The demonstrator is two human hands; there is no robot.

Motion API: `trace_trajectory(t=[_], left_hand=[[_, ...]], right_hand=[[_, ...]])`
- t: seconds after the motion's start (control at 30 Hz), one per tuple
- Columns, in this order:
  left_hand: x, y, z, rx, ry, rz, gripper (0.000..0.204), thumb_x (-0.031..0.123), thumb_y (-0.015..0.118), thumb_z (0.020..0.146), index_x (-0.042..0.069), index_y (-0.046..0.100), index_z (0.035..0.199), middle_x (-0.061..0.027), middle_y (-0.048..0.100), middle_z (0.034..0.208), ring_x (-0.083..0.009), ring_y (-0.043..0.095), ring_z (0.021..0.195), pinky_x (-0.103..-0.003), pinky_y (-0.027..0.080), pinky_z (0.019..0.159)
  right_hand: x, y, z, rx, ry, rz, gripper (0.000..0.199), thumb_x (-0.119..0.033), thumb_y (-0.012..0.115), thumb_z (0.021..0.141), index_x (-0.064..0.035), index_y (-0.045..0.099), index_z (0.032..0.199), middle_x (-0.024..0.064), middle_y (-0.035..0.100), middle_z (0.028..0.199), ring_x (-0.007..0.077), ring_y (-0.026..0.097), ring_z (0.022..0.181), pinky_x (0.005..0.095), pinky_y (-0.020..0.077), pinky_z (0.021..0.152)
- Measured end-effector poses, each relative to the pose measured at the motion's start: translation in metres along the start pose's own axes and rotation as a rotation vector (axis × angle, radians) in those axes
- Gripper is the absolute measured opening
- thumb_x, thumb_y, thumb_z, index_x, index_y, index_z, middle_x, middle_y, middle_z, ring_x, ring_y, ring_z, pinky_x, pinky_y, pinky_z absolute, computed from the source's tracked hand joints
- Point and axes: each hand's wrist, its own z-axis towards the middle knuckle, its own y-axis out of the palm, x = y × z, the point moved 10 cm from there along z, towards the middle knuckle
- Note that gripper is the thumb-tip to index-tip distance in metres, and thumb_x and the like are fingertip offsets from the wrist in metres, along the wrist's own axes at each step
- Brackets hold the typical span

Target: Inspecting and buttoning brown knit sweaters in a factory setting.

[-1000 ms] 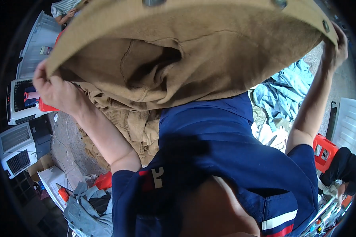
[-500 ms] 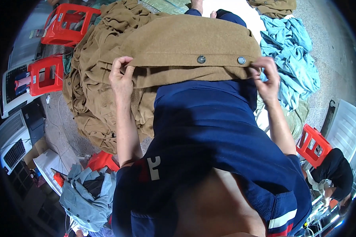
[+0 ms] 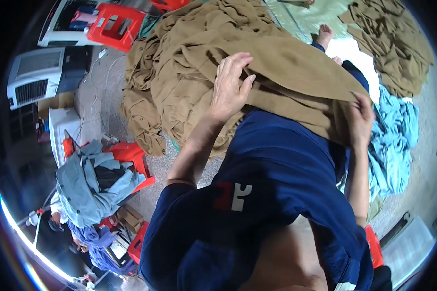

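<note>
A brown buttoned garment, seemingly a coat point(image 3: 296, 63), lies across my lap in loose folds. My left hand point(image 3: 231, 89) hovers over its left part with thumb and fingers apart, holding nothing. At the garment's right end, my right hand point(image 3: 361, 119) is closed, its curled fingers on the cloth edge. The buttons visible a moment ago are hidden now. To the left, a large heap of brown garments point(image 3: 179, 72) touches the one on my lap.
Light blue garments point(image 3: 393, 140) lie in a pile on the right, with more brown garments point(image 3: 393, 46) beyond. Red plastic stools point(image 3: 115, 26) stand at the left. Blue-grey clothes point(image 3: 94, 182) cover another stool. A bare foot point(image 3: 325, 35) rests beyond my lap.
My left hand has let go of the coat's edge and lifted, fingers spread. The stretched button edge has slackened and folded over. The view has turned toward the left.
</note>
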Motion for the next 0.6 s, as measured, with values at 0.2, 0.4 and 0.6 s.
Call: trace_trajectory(t=[0.2,0.4,0.6], left_hand=[[-0.093,-0.075,-0.008,0.385,-0.300,0.097,0.031,-0.004,0.062,0.079,0.002,0.058,0.109,-0.0123,0.057,0.103,-0.0246,0.058,0.098,-0.034,0.047,0.086],[-0.120,-0.067,0.041,0.034,-0.214,0.326,0.060,0.019,0.069,0.073,0.012,0.053,0.131,-0.0109,0.053,0.131,-0.0287,0.042,0.127,-0.042,0.026,0.110],[-0.103,-0.016,0.081,-0.356,-0.090,0.311,0.064,0.020,0.065,0.071,0.011,0.052,0.134,-0.0109,0.054,0.131,-0.0262,0.041,0.129,-0.041,0.021,0.112]], right_hand=[[0.048,-0.098,0.017,0.328,0.082,0.576,0.013,-0.007,0.053,0.095,-0.0024,0.058,0.106,0.0090,0.064,0.105,0.0175,0.062,0.096,0.0311,0.0487,0.087],[0.089,-0.143,0.013,0.387,0.160,0.739,0.015,-0.007,0.050,0.095,-0.0030,0.059,0.106,0.0081,0.065,0.107,0.0188,0.063,0.097,0.0342,0.0485,0.088],[0.056,-0.143,0.005,0.383,-0.039,0.469,0.021,-0.005,0.052,0.097,-0.0014,0.056,0.117,0.0078,0.062,0.112,0.0161,0.060,0.103,0.0285,0.0464,0.092]])
